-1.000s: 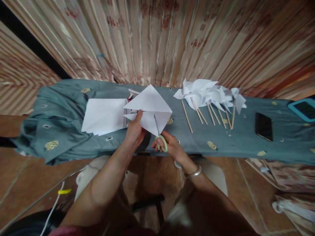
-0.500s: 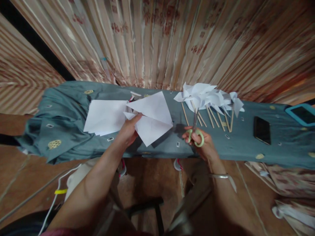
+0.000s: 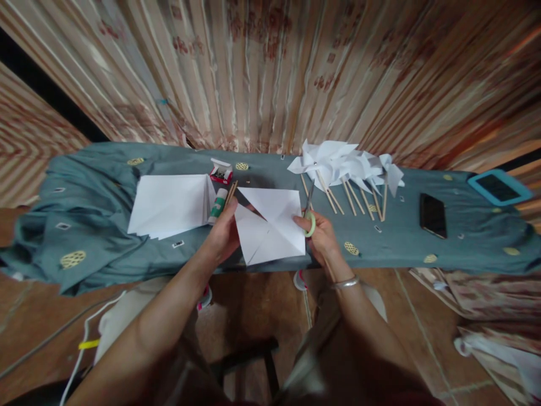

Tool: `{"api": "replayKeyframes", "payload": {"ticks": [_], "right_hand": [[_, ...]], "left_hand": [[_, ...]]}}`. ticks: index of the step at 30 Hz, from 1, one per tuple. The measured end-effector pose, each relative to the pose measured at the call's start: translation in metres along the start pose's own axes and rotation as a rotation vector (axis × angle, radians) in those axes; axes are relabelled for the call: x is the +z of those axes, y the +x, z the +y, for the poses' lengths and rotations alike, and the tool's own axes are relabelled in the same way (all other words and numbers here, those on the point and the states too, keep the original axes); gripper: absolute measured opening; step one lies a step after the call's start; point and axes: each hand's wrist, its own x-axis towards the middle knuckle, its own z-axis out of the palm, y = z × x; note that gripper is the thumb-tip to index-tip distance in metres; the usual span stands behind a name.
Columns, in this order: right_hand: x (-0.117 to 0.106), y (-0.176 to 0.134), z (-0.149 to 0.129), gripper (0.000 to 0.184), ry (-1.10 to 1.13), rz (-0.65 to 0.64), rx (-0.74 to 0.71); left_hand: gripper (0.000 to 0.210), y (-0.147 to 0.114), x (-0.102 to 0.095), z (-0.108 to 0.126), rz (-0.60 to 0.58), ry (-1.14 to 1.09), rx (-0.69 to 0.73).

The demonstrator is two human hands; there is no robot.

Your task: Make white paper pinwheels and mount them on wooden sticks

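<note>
A white square sheet of paper (image 3: 281,225) is held up between my hands, with a diagonal slit running in from its upper left corner. My left hand (image 3: 224,234) is at the left edge, thumb by the corner of the lower flap; its other fingers are mostly hidden. My right hand (image 3: 321,234) grips green-handled scissors (image 3: 311,224), blades pointing up, and its thumb presses on the paper's right edge. Just beyond my left thumb are a green and white glue stick (image 3: 217,206) and short wooden sticks (image 3: 231,193).
A stack of white paper (image 3: 169,204) lies to the left, near a small open red box (image 3: 221,171). Several paper pinwheels (image 3: 333,160) on sticks lie back right. Farther right are a dark phone (image 3: 433,215) and a blue-framed tablet (image 3: 499,187). A pleated curtain (image 3: 262,79) hangs behind the cloth-covered table (image 3: 406,248).
The sheet has turned and come down a little, uncovering the glue stick, sticks and red box. My right hand has moved left with the scissors and now touches the sheet's right edge.
</note>
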Motion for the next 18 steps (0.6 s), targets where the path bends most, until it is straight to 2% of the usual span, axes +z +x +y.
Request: {"api": "replayKeyframes", "payload": {"ticks": [4,10,16,18], "right_hand": [[0.01,0.006,0.008,0.037,0.173,0.128,0.002],[0.026,0.018,0.016,0.03,0.266,0.141,-0.046],[0.045,0.012,0.022,0.034,0.154,0.077,-0.059],[0.047,0.007,0.02,0.035,0.103,0.038,-0.058]], "left_hand": [[0.055,-0.005,0.009,0.003,-0.033,-0.095,0.001],[0.05,-0.006,0.019,-0.017,-0.07,-0.051,0.083],[0.034,0.001,0.016,-0.022,0.149,-0.013,0.188],[0.029,0.002,0.013,-0.018,0.171,-0.033,0.208]]}}
